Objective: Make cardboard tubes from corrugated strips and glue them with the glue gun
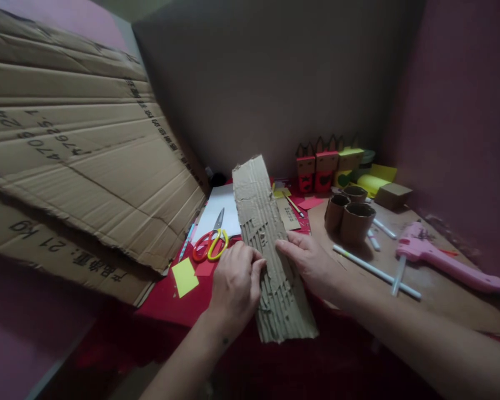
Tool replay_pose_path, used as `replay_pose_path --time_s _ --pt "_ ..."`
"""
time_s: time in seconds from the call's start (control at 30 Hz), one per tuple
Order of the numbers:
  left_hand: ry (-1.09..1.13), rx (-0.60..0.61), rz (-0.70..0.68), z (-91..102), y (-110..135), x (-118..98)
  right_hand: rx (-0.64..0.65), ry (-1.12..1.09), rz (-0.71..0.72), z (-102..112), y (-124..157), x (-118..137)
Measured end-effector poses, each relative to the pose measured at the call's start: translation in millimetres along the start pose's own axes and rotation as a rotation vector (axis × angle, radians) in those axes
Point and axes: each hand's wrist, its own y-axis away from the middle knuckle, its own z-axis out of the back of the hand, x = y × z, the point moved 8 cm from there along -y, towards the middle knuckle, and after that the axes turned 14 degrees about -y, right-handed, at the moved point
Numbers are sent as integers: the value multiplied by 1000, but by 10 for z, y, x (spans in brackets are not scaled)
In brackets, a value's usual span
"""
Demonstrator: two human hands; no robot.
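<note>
A long strip of corrugated cardboard (256, 205) is held up in front of me, its top layer partly peeled so the ridges show. My left hand (238, 278) is closed on the strip's left edge, fingers curled in. On the opposite edge, my right hand (310, 255) pinches the strip with the thumb on its face; the other fingers are mostly hidden behind it. Scissors (211, 244) with one red and one yellow handle lie just beyond my left hand, blades on a white sheet (223, 203). A yellow paper piece (185, 276) rests left of that hand.
Large printed cardboard (87, 150) leans along the left. On the right, a brown board (454, 300) carries cardboard tubes (358, 222), a pink glue gun (450, 261) and white sticks (377, 272). Red and yellow cardboard figures (326, 166) stand at the back. A pencil (294, 205) lies behind the strip.
</note>
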Motion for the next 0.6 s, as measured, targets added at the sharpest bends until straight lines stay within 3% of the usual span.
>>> replay_pose_path --time_s 0.1,0.2,0.4,0.5,0.6 --pt "111 -13 -66 114 82 -64 -22 -114 0 52 -62 -2" --pt "270 20 -29 190 112 -15 -33 -171 -11 77 -99 5" --pt "322 104 4 117 146 -71 -81 -242 -65 95 -54 28" --pt "338 75 16 60 149 -142 -69 -403 -259 57 3 -79" --pt "379 32 139 -13 120 -86 -34 -579 -445 -10 89 -194"
